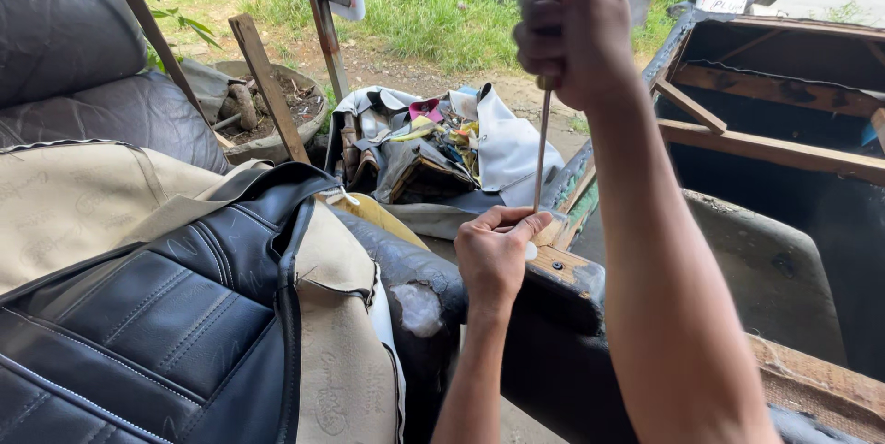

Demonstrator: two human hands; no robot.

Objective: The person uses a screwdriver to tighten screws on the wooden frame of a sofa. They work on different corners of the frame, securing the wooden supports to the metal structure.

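Two hands worked one tool. Right hand fingers were clenched tight around the top of a thin metal rod, held upright to bear down. Left hand fingers pinched its lower tip, steadying it on the wooden frame corner. One black-and-tan leatherette cover lay just beside.

Two bare forearms, no sleeves in view. No gloves, rings, watch or bands on left hand or right hand. Short, unpainted nails on the left fingers. Fine hair along both forearms.
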